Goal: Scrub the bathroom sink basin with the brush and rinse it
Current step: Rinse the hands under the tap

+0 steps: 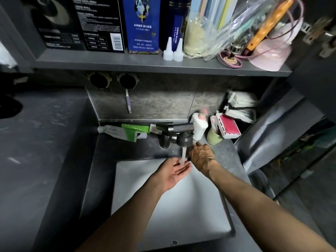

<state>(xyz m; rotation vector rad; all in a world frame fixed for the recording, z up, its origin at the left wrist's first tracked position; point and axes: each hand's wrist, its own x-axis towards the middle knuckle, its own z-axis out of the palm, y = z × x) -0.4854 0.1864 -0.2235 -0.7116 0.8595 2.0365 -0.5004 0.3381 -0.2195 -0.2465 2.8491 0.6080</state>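
- While water (pixel 183 153) is running into the basin (pixel 163 206), left hand (pixel 172 176) is catching it, fingers spread.
- Right hand (pixel 201 157) is hiding its fingers; possibly gripping the brush.
- Palm is deflecting water, risking splashing the counter (pixel 127 150).

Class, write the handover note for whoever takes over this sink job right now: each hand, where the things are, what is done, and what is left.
Left hand: open, palm up, under the water stream from the faucet.
Right hand: back up, beside the stream. Its fingers are hidden, so any grip cannot be told.
Basin: white, below both hands. No brush plainly in view.
Done: water is running. Whether the basin has been scrubbed cannot be told.
Left: probably find the brush, scrub, rinse, shut off the water.
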